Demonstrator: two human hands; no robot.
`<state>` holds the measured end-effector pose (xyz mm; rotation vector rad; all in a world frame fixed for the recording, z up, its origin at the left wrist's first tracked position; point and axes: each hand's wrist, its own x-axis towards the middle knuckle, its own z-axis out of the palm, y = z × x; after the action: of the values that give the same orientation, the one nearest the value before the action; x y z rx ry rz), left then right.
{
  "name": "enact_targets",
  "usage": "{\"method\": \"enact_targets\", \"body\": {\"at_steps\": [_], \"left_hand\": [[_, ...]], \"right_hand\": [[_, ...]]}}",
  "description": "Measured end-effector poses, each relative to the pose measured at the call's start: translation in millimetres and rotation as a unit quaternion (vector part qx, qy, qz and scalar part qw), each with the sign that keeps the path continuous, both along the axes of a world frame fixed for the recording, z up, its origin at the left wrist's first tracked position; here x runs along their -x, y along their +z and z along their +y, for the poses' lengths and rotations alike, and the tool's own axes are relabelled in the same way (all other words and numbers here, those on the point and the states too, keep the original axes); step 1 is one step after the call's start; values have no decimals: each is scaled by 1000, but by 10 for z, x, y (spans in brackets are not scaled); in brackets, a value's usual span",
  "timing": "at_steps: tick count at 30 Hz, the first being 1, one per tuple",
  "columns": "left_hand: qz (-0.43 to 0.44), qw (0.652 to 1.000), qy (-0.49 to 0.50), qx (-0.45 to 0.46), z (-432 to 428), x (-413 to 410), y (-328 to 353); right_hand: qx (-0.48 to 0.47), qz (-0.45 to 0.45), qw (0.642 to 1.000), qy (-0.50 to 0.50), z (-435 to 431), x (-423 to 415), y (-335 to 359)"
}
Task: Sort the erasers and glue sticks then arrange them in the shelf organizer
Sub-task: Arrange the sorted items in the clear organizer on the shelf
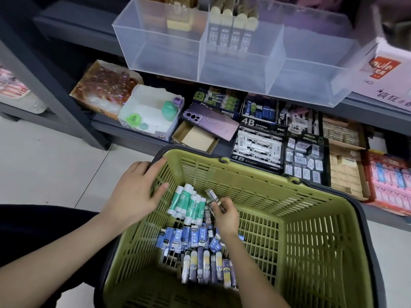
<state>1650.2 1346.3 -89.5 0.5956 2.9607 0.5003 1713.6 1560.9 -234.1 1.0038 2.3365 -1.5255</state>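
Slotted plastic basket (311, 241): right grip (224, 215) pinches boxy eraser (212, 195), left grip (133, 192) flat on rim.

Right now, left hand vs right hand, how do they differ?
The left hand lies open on the rim of the green basket, holding nothing; the right hand pinches a dark eraser. The left hand is at the edge; the right hand is down inside. Both are at the same basket.
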Motion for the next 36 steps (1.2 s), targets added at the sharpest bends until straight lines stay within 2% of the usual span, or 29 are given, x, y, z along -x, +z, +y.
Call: {"method": "enact_targets", "body": {"at_steps": [4,8,10,11,12,13,14,15,16,17,19,21,23,26,29,32,33,36], "left_hand": [[23,1000,-1,-2,-13,-2,17],[97,995,-28,-11,42,-122,167],[80,992,-4,-100,180,-205,296],[41,985,23,-168,274,-240,384],[-34,967,59,-247,374,-272,498],[-145,923,100,-341,478,-294,643],[-269,841,138,-449,588,-301,799],[-373,738,161,-540,692,-293,921],[-435,648,169,-601,790,-281,1027],[-463,586,169,-643,874,-272,1129],[-470,515,180,-694,1002,-247,1335],[-461,474,185,-727,1066,-198,1522],[-457,451,179,-745,1079,-129,1675],[-466,441,173,-748,1098,-20,1854],[-484,441,174,-735,1101,73,2011],[-492,439,180,-730,1050,200,2158],[-492,429,190,-733,1025,258,2203],[-471,416,227,-744,910,455,2340]], "right_hand": [[129,20,989,-67,30,-129,334],[190,74,979,-23,58,-235,936],[204,111,973,14,67,-227,1290],[204,128,970,29,64,-219,1470],[205,146,967,39,51,-202,1654],[206,165,963,44,30,-178,1834],[210,183,959,45,-4,-147,2003],[215,200,955,40,-50,-108,2163],[214,220,951,31,-98,-65,2307],[204,243,948,19,-145,-19,2440],[170,287,943,-6,-206,63,2683],[122,317,940,-12,-207,130,2896],[80,329,941,0,-170,185,3075],[50,318,947,7,-135,259,3273],[14,302,953,14,-142,295,3428],[-79,310,947,-13,-72,360,3552],[-85,323,942,-29,-28,398,3597],[-11,358,931,-61,141,549,3743]]}}
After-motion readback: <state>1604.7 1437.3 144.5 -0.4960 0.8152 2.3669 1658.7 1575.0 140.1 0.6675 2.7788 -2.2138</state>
